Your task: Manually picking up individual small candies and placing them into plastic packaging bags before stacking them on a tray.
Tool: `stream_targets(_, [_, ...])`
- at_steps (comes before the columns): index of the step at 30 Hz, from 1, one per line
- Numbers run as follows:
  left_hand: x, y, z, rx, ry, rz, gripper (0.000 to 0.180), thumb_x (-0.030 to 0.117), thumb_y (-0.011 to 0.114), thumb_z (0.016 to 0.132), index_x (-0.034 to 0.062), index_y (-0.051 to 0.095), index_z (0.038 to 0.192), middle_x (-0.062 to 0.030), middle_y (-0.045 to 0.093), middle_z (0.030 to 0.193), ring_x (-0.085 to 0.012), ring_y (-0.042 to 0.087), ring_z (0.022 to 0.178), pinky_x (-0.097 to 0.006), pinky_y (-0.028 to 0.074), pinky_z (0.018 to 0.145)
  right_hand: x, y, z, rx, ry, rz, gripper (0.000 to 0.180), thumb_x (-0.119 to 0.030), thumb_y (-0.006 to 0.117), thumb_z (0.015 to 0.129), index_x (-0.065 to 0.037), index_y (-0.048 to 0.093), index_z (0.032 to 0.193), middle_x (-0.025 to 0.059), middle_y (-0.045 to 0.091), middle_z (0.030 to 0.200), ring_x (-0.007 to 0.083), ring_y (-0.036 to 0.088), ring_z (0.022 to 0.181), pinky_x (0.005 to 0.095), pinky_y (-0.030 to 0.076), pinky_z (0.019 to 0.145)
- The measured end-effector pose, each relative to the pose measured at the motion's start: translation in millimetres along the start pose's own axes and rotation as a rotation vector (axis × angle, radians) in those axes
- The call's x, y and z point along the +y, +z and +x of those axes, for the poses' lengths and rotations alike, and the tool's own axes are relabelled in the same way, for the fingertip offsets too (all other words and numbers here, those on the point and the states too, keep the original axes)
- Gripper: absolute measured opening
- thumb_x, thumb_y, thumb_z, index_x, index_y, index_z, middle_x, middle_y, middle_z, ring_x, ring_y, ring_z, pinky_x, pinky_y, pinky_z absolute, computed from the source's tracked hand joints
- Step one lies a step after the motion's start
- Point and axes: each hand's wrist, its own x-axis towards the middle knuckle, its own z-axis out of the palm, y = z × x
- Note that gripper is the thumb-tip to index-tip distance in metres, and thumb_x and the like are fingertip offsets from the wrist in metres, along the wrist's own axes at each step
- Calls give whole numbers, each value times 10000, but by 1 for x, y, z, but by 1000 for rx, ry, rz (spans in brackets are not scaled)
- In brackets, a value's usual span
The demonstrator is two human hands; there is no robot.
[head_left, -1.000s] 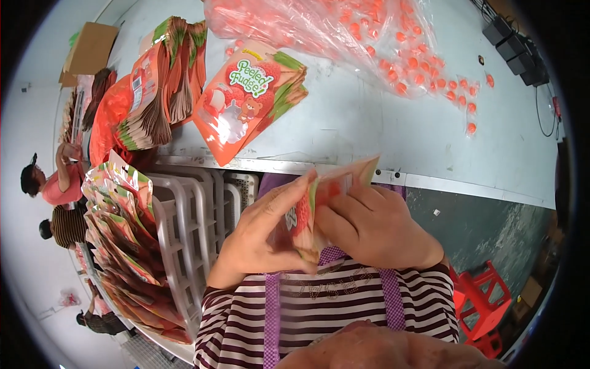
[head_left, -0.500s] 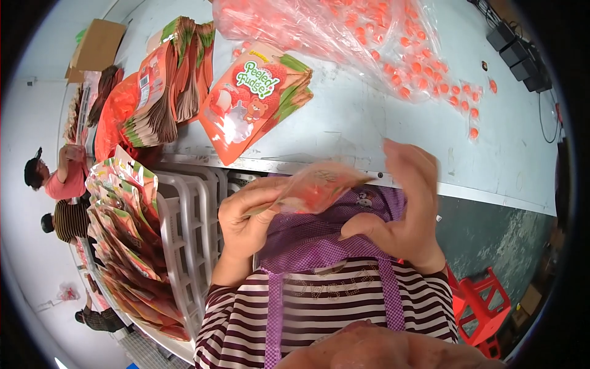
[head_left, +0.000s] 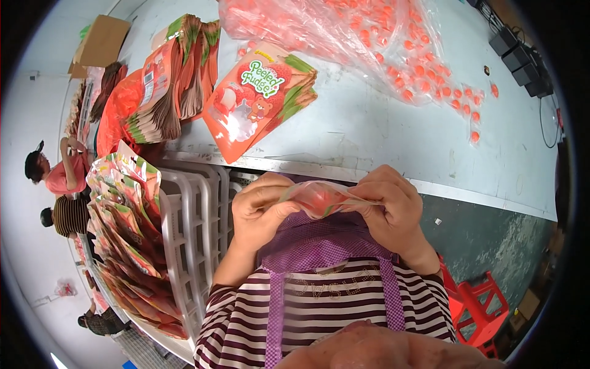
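Note:
In front of my apron, a candy pouch (head_left: 318,199) is stretched between both hands, its mouth gaping and something reddish showing inside. My left hand (head_left: 261,206) pinches one top corner between thumb and fingers. The opposite corner is gripped by my right hand (head_left: 391,206). Past my hands, on the table, lies a small fanned stack of flat red pouches (head_left: 249,101). Farther right, a large clear plastic bag (head_left: 369,43) is full of individually wrapped red candies, with several loose candies (head_left: 456,94) beside it.
At my left, a white plastic basket (head_left: 184,246) holds many pouches (head_left: 129,240). Bundles of pouches (head_left: 175,74) stand at the table's left end. Black power adapters (head_left: 519,58) sit far right; a red stool (head_left: 482,307) stands lower right. Other people (head_left: 58,172) are at the far left.
My right hand, open and off the pouch before, has come in and taken its other corner. The pouch's mouth is now pulled apart between both hands.

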Motion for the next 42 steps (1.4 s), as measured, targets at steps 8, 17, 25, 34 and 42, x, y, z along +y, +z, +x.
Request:
stream_targets(8, [1, -3, 7, -58, 288, 106, 188, 68, 732, 694, -25, 634, 824, -120, 625, 797, -231, 594, 706, -312, 474, 628, 0, -4, -2, 41, 43, 17, 139, -43, 712, 704, -10, 606, 789, 62, 582, 687, 179, 534, 586, 258, 414, 494])
stream_targets(17, [8, -3, 8, -100, 145, -43, 247, 186, 753, 690, -24, 644, 763, -108, 616, 760, -240, 573, 711, -340, 452, 647, 0, -4, 1, -28, -23, 88, 216, -111, 740, 711, -9, 579, 815, 70, 582, 705, 168, 530, 622, 257, 410, 538])
stream_targets(25, [12, -8, -3, -111, 261, 50, 245, 149, 757, 644, -31, 661, 780, -112, 617, 765, -255, 570, 717, -353, 462, 655, -5, 2, 6, -315, 180, 411, 291, -112, 814, 576, 0, 628, 769, 67, 601, 721, 165, 545, 658, 251, 415, 568])
stream_targets(34, [8, -13, -13, -98, 312, 62, 251, -15, 737, 597, -17, 662, 837, -102, 621, 790, -227, 569, 713, -310, 462, 648, -6, 17, 1, -264, 37, 250, 210, -67, 782, 631, 3, 624, 751, 59, 577, 706, 169, 552, 666, 254, 432, 568])
stream_targets(42, [14, -12, -18, -9, 329, 71, 242, -26, 717, 601, -6, 658, 835, -97, 608, 777, -232, 563, 707, -313, 459, 645, -13, 27, 2, -226, 39, 232, 214, -99, 769, 654, -4, 614, 767, 66, 565, 694, 186, 550, 675, 301, 496, 661])
